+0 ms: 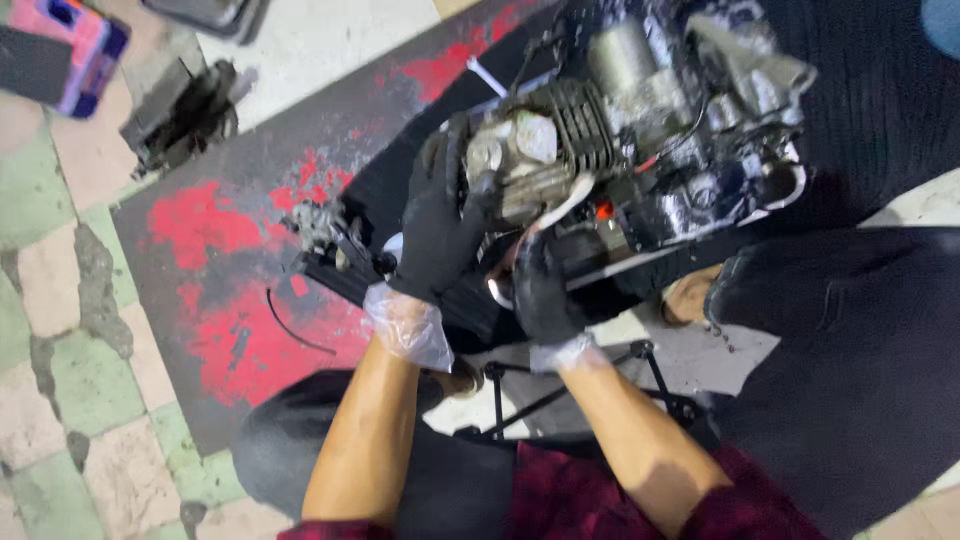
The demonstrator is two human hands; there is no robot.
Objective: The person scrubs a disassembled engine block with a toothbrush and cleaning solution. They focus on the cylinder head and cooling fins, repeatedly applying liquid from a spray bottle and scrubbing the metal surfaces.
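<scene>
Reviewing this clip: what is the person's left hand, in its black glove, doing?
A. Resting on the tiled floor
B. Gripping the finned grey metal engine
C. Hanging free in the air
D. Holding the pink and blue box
B: the left hand is pressed against the end of the finned grey metal engine, fingers wrapped onto it.

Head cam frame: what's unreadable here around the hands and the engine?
- Left hand fingertips: hidden against the engine, head view; grip unclear.
- Right hand: palm faces away; whether it holds the pale hose cannot be told.
- Engine top: cut off by the upper edge, and motion blur smears its small parts.
- Dark part on the floor: blurred, kind unclear.
- Pink box: cropped by the corner.
</scene>
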